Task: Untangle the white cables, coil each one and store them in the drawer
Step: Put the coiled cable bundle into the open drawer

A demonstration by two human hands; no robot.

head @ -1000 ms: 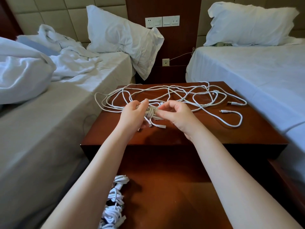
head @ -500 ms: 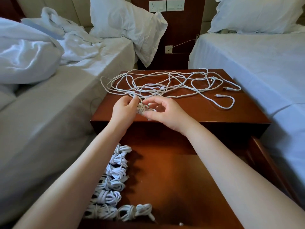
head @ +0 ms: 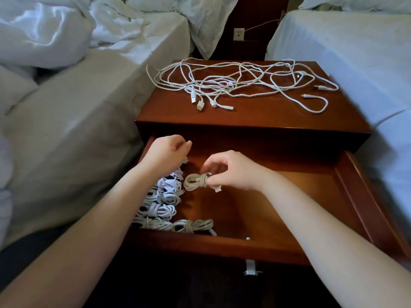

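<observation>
White cables [head: 233,83] lie tangled on the worktop [head: 255,117], just behind and above the open drawer [head: 222,245]. Over the drawer's middle, our right hand [head: 231,172] pinches one coiled cable [head: 195,182] between thumb and fingertips. Our left hand [head: 165,152] hangs over the drawer's back left corner, fingers loosely curled, holding nothing. Finished coils [head: 164,201] line the drawer's left side and front left corner.

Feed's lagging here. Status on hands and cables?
Right hand pinching coiled cable in open drawer. Left hand empty. Loose tangle on nightstand. Nothing blocking.
</observation>
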